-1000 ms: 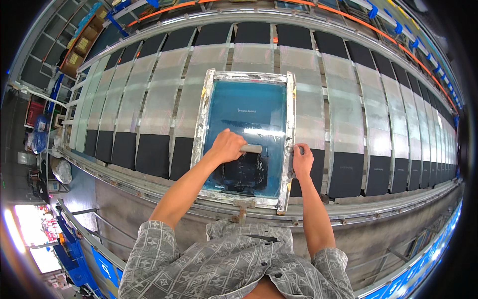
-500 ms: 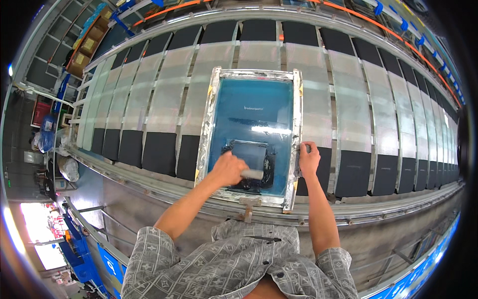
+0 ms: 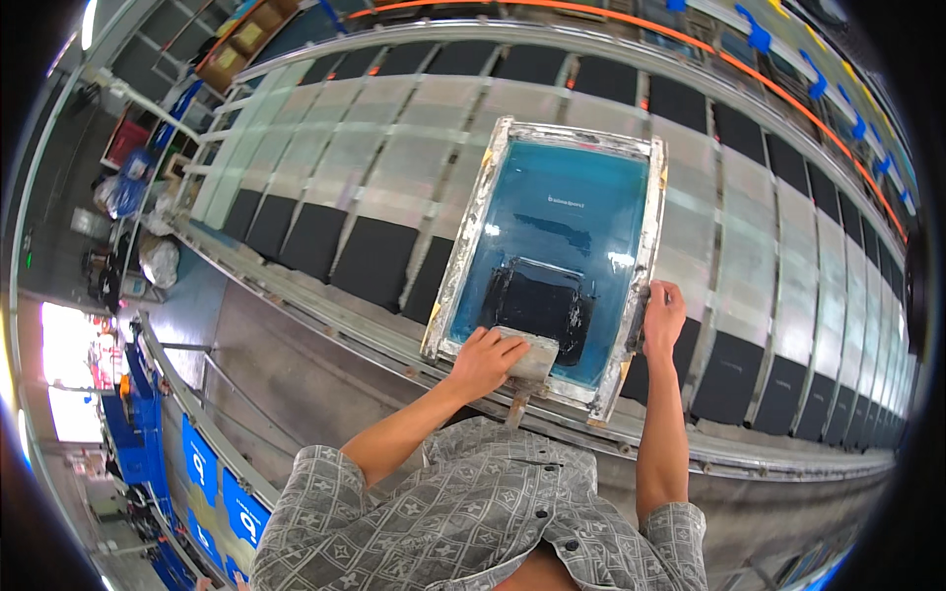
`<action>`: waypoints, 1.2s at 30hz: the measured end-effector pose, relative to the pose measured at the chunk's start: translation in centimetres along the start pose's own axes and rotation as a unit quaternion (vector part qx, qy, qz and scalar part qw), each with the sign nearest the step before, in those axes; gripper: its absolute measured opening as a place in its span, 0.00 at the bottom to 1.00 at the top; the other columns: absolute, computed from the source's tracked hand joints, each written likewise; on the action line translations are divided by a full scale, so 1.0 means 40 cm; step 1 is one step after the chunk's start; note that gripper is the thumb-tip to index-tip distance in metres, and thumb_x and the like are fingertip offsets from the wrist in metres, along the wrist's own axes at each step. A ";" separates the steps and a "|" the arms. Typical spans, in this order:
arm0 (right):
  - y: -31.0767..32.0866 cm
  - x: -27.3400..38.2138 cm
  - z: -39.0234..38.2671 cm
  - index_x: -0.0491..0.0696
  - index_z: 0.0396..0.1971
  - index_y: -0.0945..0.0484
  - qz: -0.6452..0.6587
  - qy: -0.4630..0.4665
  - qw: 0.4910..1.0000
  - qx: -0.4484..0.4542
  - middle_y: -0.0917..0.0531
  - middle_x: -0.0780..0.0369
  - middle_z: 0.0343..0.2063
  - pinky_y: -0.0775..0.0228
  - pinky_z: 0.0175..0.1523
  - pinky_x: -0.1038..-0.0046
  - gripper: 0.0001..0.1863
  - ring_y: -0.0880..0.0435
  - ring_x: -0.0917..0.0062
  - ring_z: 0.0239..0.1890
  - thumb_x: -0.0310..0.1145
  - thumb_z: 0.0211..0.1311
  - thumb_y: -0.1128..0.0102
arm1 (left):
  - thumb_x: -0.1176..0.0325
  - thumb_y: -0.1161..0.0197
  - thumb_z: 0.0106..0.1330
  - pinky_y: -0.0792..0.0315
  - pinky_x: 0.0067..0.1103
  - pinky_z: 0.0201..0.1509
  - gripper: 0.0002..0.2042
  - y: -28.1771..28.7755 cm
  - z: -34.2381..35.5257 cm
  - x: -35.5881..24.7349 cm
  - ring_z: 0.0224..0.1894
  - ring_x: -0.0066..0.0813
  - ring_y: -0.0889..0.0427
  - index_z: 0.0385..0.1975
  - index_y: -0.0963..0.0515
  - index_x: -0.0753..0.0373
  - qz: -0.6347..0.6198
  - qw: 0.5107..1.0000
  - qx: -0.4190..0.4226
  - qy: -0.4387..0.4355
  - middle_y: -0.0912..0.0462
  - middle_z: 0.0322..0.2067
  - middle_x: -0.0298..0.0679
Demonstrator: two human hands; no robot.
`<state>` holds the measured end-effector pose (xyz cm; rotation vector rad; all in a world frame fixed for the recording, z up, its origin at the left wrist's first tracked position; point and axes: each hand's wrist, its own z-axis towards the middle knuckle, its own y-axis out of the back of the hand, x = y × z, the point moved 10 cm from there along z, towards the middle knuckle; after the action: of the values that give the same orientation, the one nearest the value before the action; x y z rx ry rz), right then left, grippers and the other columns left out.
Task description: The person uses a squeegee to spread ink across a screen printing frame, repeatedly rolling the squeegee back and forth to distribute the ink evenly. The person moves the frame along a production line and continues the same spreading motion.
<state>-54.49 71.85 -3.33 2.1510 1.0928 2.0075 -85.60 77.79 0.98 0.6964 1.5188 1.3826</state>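
Observation:
A screen-printing frame (image 3: 581, 135) with pale, ink-smeared bars and a blue mesh (image 3: 532, 177) lies in front of me, over the row of boards. Black ink (image 3: 540, 298) covers a rectangular patch in the nearer half of the mesh. My left hand (image 3: 481, 364) is closed around a pale squeegee (image 3: 535, 359), which rests at the patch's near edge. On the frame's right side, my right hand (image 3: 664, 317) is closed at the bar, with fingers curled by a small dark piece; the exact grip is partly hidden.
A long table carries a row of pale boards (image 3: 365, 148) with dark fabric pieces (image 3: 374, 261) across their ends. A metal rail (image 3: 325, 320) runs along its near side. Cardboard boxes (image 3: 222, 67) stand at the far left, blue panels (image 3: 200, 461) at the lower left.
The squeegee in my left hand has come nearer to me and turned. The black ink now fills the patch, which showed pale inside before. My view has rotated, shifting the frame rightward.

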 end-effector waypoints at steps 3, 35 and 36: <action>-0.144 -0.045 -0.043 0.43 0.36 0.19 -0.024 0.040 0.999 -0.007 0.15 0.54 0.35 0.29 0.47 0.66 0.13 0.17 0.63 0.40 0.38 0.61 0.42 | 0.71 0.32 0.43 0.36 0.29 0.54 0.22 0.019 -0.003 0.137 0.44 0.29 0.26 0.44 0.20 0.56 0.001 0.999 0.039 0.018 0.21 0.45 0.29; -0.406 -0.030 -0.162 0.45 0.38 0.18 -0.053 -0.006 0.999 -0.010 0.16 0.52 0.31 0.28 0.44 0.66 0.14 0.16 0.61 0.35 0.40 0.64 0.44 | 0.64 0.31 0.48 0.33 0.31 0.43 0.12 -0.013 -0.043 0.411 0.32 0.33 0.17 0.34 0.14 0.51 0.022 0.977 0.198 -0.070 0.15 0.31 0.32; -0.409 -0.031 -0.164 0.45 0.38 0.18 -0.042 -0.014 0.999 -0.012 0.16 0.53 0.31 0.28 0.44 0.66 0.14 0.16 0.62 0.36 0.40 0.63 0.43 | 0.63 0.30 0.48 0.34 0.30 0.43 0.12 -0.007 -0.068 0.392 0.33 0.32 0.17 0.34 0.14 0.51 0.006 0.974 0.212 -0.078 0.15 0.31 0.32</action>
<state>-67.96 80.75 -10.55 2.0779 1.1296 1.9387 -94.29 90.31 -3.56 1.0521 1.6992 0.9892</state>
